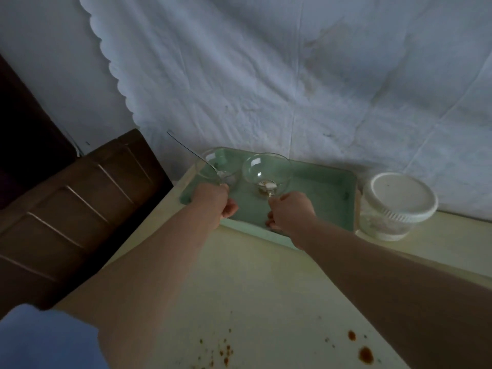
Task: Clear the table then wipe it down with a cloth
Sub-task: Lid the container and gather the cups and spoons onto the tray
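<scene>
Green plastic fills the gap between the two hands: a shallow rectangular tray (322,190) lies at the far end of the pale yellow table (239,288), its long axis running left to right, tilted slightly so the right end sits farther away. The left hand (213,202) is closed in a fist on the tray's near left edge, and a long thin spoon handle (186,150) rises past it, pointing up and to the far left. The right hand (290,211) is curled shut at the tray's near rim, close to its middle; whether its fingers pinch the rim or the small utensil just above them cannot be told.

Two clear glass bowls stand on the tray just beyond the knuckles: the left bowl (226,171) holds the spoon, the right bowl (266,169) holds a few brownish scraps.

Just right of the tray stands a clear container with a white lid (396,203). Brown spots (364,354) mark the near tabletop. A dark wooden chair back (80,209) sits to the left, and a white scalloped cloth (266,75) hangs behind.
</scene>
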### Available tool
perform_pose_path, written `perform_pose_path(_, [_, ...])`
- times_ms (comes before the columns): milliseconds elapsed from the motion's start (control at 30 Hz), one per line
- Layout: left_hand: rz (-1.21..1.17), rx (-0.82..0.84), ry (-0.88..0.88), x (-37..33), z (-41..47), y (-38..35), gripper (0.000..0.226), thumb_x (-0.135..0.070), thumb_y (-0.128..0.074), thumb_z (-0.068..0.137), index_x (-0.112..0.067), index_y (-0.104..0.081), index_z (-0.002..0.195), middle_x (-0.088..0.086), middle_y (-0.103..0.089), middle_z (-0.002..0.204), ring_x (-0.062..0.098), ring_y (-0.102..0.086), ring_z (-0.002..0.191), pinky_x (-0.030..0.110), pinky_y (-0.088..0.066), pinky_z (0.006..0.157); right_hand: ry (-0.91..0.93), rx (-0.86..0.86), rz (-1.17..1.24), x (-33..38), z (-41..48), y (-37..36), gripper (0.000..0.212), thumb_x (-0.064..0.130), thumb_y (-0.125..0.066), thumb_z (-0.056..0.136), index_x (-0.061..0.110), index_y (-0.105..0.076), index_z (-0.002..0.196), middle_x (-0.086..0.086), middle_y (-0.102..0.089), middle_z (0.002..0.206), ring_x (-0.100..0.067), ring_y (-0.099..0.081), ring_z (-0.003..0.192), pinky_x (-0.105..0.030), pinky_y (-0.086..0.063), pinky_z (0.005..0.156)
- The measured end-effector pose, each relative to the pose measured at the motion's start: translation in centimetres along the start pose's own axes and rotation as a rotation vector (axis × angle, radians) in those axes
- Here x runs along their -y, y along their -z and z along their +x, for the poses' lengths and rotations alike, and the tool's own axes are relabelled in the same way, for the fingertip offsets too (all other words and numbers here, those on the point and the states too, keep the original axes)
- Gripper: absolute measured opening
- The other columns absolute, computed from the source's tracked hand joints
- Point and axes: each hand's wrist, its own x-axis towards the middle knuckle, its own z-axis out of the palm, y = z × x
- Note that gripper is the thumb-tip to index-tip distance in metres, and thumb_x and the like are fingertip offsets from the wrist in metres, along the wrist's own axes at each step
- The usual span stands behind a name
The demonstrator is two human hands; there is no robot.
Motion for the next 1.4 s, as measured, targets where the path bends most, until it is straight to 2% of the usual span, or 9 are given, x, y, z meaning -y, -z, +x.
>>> perform_pose_path(100, [0.142,-0.016,-0.114,0.0,-2.3,0.1,0.007,-0.011,-0.052,0.093,-0.005,-0.053,0.095,0.01,-0.051,0.077,0.015,-0.046,0.047,0.012,-0.037,0.027,0.054,-0.106,-0.026,0.8,-2.5,1.0,0.016,0.019,-0.056,0.086,0.005,-0.064,0.084,-0.019,-0.069,0.098,-0.034,-0.068,0.092,-0.044,-0.057,0.082])
perform_pose_path(200, [0.18,0.06,-0.247,0.7,-6.8,0.2,0.011,-0.006,-0.049,0.092,-0.008,-0.051,0.081,0.007,-0.051,0.069,0.013,-0.044,0.047,0.012,-0.036,0.03,0.114,-0.1,-0.001,1.2,-6.7,3.2,0.019,0.02,-0.058,0.086,0.015,-0.057,0.067,-0.013,-0.065,0.082,-0.028,-0.063,0.076,-0.039,-0.054,0.072])
perform_pose_path(300, [0.29,0.187,-0.312,2.4,-13.0,0.1,0.014,-0.008,-0.05,0.092,-0.014,-0.052,0.08,0.005,-0.055,0.073,0.013,-0.049,0.048,0.016,-0.042,0.038,0.13,-0.092,-0.033,0.1,-11.5,6.5,0.017,0.017,-0.057,0.085,0.004,-0.065,0.078,-0.009,-0.06,0.073,-0.022,-0.054,0.068,-0.033,-0.046,0.063])
perform_pose_path(467, [0.456,0.447,-0.295,5.8,-23.4,-1.8,0.011,-0.014,-0.05,0.093,-0.007,-0.058,0.097,0.005,-0.061,0.081,0.015,-0.056,0.055,0.017,-0.046,0.045,0.05,-0.104,-0.07,-3.6,-20.7,14.5,0.014,0.015,-0.056,0.087,0.008,-0.067,0.09,-0.007,-0.067,0.084,-0.021,-0.059,0.077,-0.039,-0.054,0.076])
perform_pose_path(633, [0.588,0.75,-0.238,11.1,-34.9,-7.4,0.016,-0.013,-0.052,0.093,-0.003,-0.062,0.098,0.004,-0.062,0.078,0.017,-0.058,0.06,0.019,-0.048,0.051,-0.044,-0.201,-0.121,-8.9,-29.6,24.2,0.01,0.014,-0.057,0.087,0.018,-0.065,0.087,-0.001,-0.066,0.085,-0.017,-0.061,0.078,-0.032,-0.053,0.073])
perform_pose_path(867, [0.627,1.023,-0.163,19.2,-48.2,-17.0,0.011,-0.01,-0.05,0.093,-0.006,-0.059,0.096,0.007,-0.059,0.084,0.018,-0.058,0.062,0.023,-0.049,0.055,-0.239,-0.463,-0.117,-17.9,-40.0,37.8,0.013,0.006,-0.057,0.086,0.011,-0.067,0.091,-0.008,-0.065,0.083,-0.022,-0.06,0.076,-0.034,-0.053,0.071])
perform_pose_path(1100, [0.641,0.885,-0.084,25.1,-54.8,-23.0,0.024,-0.004,-0.038,0.093,-0.014,-0.054,0.078,0.011,-0.05,0.088,0.023,-0.05,0.075,0.034,-0.047,0.074,-0.421,-0.663,-0.123,-25.9,-44.3,45.5,0.005,0.003,-0.059,0.079,0.003,-0.063,0.082,-0.014,-0.06,0.078,-0.025,-0.055,0.072,-0.028,-0.043,0.056])
perform_pose_path(1267, [0.555,0.834,0.001,26.2,-56.1,-24.3,0.031,-0.007,-0.039,0.095,-0.024,-0.048,0.07,-0.007,-0.049,0.08,0.022,-0.05,0.095,0.036,-0.046,0.087,-0.523,-0.335,-0.005,-28.0,-43.0,46.6,0.008,0.011,-0.053,0.089,0.004,-0.055,0.088,-0.008,-0.058,0.064,-0.014,-0.051,0.049,-0.017,-0.034,0.041])
perform_pose_path(1400, [0.501,0.826,0.027,26.4,-55.5,-24.5,0.024,-0.009,-0.041,0.095,-0.022,-0.057,0.082,-0.003,-0.054,0.082,0.015,-0.05,0.078,0.035,-0.045,0.085,-0.607,-0.21,0.145,-28.3,-41.9,47.0,0.014,0.016,-0.045,0.096,0.006,-0.05,0.088,-0.01,-0.06,0.068,-0.016,-0.056,0.054,-0.021,-0.034,0.046])
